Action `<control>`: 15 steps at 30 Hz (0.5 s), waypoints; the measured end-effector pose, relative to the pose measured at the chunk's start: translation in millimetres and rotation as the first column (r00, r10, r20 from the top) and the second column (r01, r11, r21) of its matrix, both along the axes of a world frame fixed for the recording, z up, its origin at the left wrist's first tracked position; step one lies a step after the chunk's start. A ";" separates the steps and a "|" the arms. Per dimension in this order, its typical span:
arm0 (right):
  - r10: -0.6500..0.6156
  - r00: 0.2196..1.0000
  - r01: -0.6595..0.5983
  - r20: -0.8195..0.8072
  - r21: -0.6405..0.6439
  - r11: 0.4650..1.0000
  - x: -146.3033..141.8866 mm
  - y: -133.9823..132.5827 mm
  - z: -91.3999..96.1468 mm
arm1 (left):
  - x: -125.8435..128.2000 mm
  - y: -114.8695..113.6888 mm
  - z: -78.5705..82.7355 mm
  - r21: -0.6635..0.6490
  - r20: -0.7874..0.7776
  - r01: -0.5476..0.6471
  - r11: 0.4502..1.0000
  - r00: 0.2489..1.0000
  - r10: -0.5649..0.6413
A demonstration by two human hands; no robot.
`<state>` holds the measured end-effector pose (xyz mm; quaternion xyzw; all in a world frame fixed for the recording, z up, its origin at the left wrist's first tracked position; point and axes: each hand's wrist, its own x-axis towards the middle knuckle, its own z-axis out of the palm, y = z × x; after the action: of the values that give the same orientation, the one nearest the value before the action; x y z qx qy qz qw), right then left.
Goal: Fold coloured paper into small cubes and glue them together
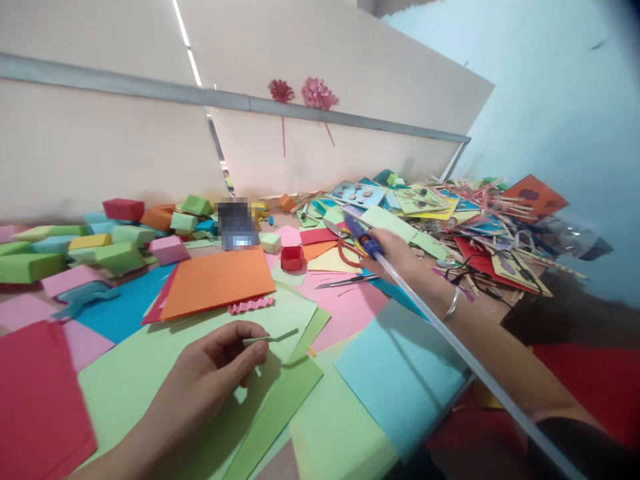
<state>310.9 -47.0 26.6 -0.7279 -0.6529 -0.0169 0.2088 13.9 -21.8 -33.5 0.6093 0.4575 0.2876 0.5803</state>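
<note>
Strip of green paper, pinched between the thumb and index finger of my left hand, stands out above a light green sheet. My right hand is closed around a blue-and-purple tool, from which a long translucent rod runs back across my forearm to the lower edge. Beyond my left hand lie a pink zigzag strip and an orange sheet; a small red box sits farther back, between both hands.
</note>
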 end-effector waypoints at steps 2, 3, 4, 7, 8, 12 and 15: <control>-0.205 0.929 0.226 0.308 -0.034 0.974 27.2 7.4 12.6 | -1.1 3.0 -1.8 0.028 0.005 -0.010 1.000 1.000 0.010; -0.249 0.901 0.281 0.354 -0.042 0.959 39.8 11.9 16.7 | -1.7 4.8 -3.1 0.035 0.007 -0.015 0.999 1.000 0.015; -0.262 0.886 0.307 0.381 -0.059 0.950 51.5 16.7 19.3 | -2.4 6.7 -4.6 0.037 0.005 -0.019 0.999 1.000 0.019; -0.222 0.865 0.332 0.451 -0.182 0.925 77.8 29.0 18.7 | -4.5 12.5 -8.9 0.026 -0.008 -0.014 1.000 1.000 0.014; -0.201 0.861 0.335 0.467 -0.225 0.915 83.1 31.5 16.5 | -5.0 14.1 -9.8 0.025 -0.007 -0.016 1.000 1.000 0.016; -0.164 0.850 0.350 0.500 -0.307 0.885 83.1 32.8 8.8 | -5.4 17.3 -9.9 0.016 0.041 -0.038 0.999 0.998 0.038; -0.165 0.860 0.332 0.483 -0.284 0.900 58.1 30.5 10.9 | -4.0 18.7 -9.8 -0.025 0.072 -0.011 1.000 0.997 0.013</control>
<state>368.9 -16.5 37.5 -0.8090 -0.5741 -0.0921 -0.0869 9.9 -3.1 -43.4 0.5886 0.4432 0.3073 0.6023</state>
